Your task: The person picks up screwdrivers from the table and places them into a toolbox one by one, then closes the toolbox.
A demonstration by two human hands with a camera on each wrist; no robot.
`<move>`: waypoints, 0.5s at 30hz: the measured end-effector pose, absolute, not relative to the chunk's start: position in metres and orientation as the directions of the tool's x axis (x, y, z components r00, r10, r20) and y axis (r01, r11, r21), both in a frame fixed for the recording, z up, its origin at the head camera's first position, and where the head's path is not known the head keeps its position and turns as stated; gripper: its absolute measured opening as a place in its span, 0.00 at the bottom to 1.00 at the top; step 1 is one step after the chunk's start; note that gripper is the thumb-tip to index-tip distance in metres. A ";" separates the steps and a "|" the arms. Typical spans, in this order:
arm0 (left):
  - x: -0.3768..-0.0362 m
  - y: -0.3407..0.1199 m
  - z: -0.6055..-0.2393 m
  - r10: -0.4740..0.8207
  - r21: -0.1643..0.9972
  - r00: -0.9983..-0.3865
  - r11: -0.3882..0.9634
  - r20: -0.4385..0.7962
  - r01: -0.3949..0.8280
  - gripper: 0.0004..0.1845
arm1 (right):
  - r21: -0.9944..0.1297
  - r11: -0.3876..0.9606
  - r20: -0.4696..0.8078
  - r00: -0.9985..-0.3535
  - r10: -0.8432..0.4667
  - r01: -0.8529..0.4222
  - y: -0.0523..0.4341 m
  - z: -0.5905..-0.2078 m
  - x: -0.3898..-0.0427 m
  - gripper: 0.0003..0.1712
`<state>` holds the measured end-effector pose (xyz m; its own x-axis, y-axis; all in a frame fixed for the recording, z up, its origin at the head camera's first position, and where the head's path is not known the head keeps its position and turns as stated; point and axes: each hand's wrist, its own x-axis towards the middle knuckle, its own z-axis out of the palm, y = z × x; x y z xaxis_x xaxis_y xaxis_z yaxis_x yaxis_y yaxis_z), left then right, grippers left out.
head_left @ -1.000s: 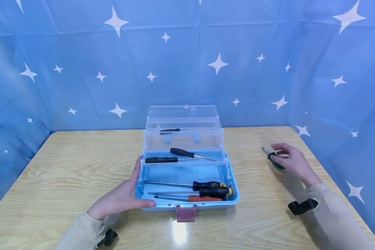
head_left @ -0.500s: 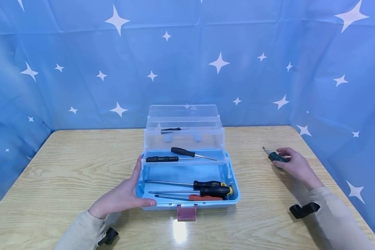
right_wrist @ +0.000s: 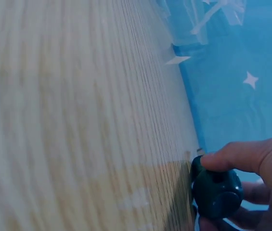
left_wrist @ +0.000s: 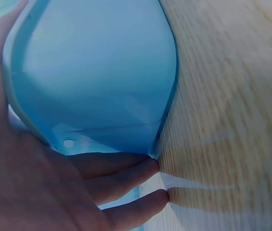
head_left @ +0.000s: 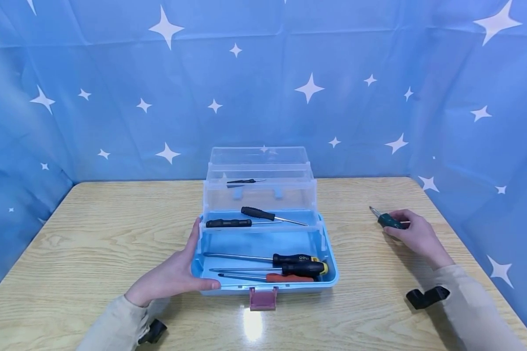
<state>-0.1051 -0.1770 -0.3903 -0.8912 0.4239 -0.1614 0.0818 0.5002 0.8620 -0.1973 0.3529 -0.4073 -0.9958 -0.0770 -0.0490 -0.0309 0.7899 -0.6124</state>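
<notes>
At the right of the table, my right hand (head_left: 419, 238) pinches a short screwdriver by its dark green handle (head_left: 389, 221), its metal tip pointing away to the back left. The right wrist view shows thumb and fingers around the butt of the handle (right_wrist: 218, 195), close over the wood. My left hand (head_left: 169, 280) holds the left end of a blue toolbox (head_left: 333, 270), thumb on the front rim and fingers along the end wall. Inside lie two black-and-yellow screwdrivers (head_left: 300, 269) and a red-handled screwdriver (head_left: 290, 278).
Raised clear trays (head_left: 259, 195) at the toolbox's back hold two black screwdrivers (head_left: 228, 223) and a smaller dark tool (head_left: 242, 182). A purple latch (head_left: 263, 299) hangs at the front. Behind the wooden table (head_left: 114, 234) hangs a blue star-patterned cloth (head_left: 254, 87).
My right hand has closed around the green screwdriver handle, and the handle has turned slightly in its grip. The left hand stays on the toolbox; the view shifts a little.
</notes>
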 end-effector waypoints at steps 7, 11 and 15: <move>-0.105 -0.177 -0.390 0.432 0.870 -0.889 0.485 -0.154 0.086 0.70 | -0.614 0.788 -0.003 -0.998 -0.061 -0.046 0.347 -0.407 -0.194 0.28; -0.105 -0.177 -0.390 0.437 0.879 -0.887 0.470 -0.149 0.083 0.70 | -0.629 0.776 -0.008 -0.998 -0.056 -0.039 0.344 -0.406 -0.194 0.29; -0.105 -0.177 -0.390 0.434 0.875 -0.888 0.476 -0.151 0.083 0.70 | -0.638 0.769 0.003 -0.999 -0.054 -0.043 0.339 -0.403 -0.194 0.29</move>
